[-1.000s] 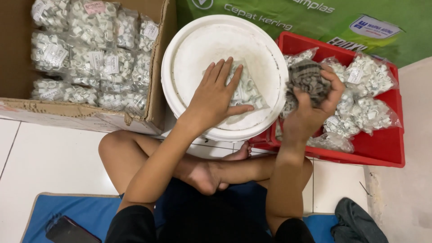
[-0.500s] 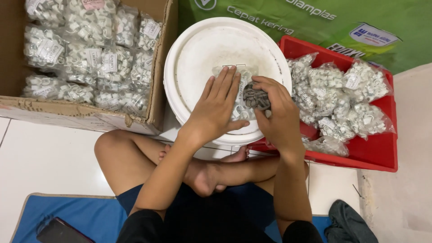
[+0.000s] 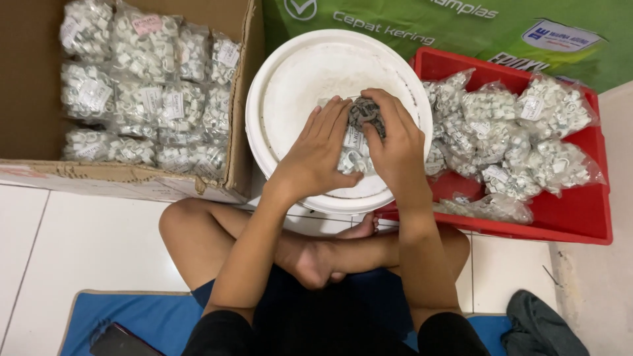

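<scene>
A: Bag of small grey clips sits over the middle of the white bucket, right hand on it.
B: Grip?
A: Right fingers curled over the bag's top and far side, closed on it. Left hand lies flat beside it, fingers nearly straight and together, tips touching the bag's left edge. Not wrapped around anything.
B: Anything under the hands?
A: A clear bag of white clips lies in the bucket below both palms. Could be more than one, hands cover most of it.
B: Surroundings?
A: Red tray just right of the bucket, heaped with clear bags of white clips. Cardboard box to the left, packed with the same kind of bags. Green sack behind bucket and tray. Person sits cross-legged on a tiled floor, blue mat underneath. Dark cloth on the floor at lower right.
</scene>
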